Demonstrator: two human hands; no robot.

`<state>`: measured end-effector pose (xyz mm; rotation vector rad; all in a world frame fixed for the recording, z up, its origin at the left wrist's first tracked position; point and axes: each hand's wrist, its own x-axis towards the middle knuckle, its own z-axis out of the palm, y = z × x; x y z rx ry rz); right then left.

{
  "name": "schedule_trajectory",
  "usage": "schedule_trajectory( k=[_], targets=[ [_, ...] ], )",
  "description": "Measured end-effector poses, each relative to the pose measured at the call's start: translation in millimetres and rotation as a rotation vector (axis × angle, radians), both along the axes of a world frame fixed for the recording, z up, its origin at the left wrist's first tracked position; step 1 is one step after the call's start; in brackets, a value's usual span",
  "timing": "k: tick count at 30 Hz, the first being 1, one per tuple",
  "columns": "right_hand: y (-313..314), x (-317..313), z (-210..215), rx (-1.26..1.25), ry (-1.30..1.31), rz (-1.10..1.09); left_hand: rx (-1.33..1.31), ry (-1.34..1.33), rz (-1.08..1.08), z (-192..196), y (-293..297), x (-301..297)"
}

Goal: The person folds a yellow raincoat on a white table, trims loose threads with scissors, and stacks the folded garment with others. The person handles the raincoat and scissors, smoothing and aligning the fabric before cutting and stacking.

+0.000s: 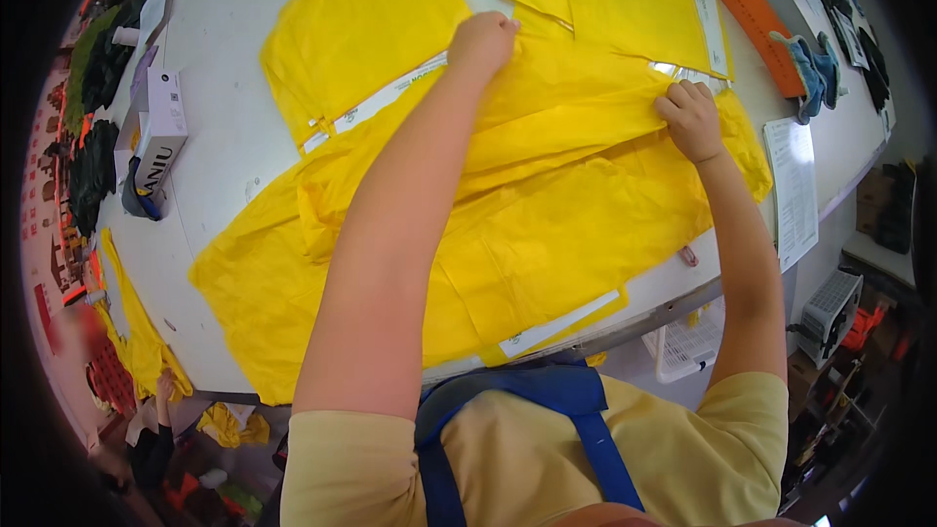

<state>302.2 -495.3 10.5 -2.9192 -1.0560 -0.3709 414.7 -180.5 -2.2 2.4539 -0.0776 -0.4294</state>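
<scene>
A large yellow garment [547, 244], thin and creased, lies spread across the table in front of me. My left hand [485, 44] is closed, pinching its far edge near the middle. Further right, my right hand [693, 122] grips a raised fold of the same garment with bent fingers. Between the two hands the cloth is pulled into long folds. Beyond it lie a folded yellow piece [361, 24] at the left and another folded yellow piece [634, 5] at the right, with printed white strips along their edges. One more white strip [561, 324] shows under the near edge.
The white table [220, 166] curves round me. A box [161, 127] stands at the left. To the right are an orange box [756, 24], blue gloves [810, 73] and printed sheets [791, 190]. A white basket [683, 346] sits below the edge. At lower left, a co-worker's hand touches yellow cloth [142, 342].
</scene>
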Motion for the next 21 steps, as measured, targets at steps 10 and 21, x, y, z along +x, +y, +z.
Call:
schedule_trajectory(
  k=[10,21],
  targets=[
    [40,-46,41,0.086,0.344,-0.25,0.15,-0.739,0.218,34,147,-121],
    [364,-122,41,0.948,0.818,0.041,-1.166,0.173,0.77,21,227,-290]
  ],
)
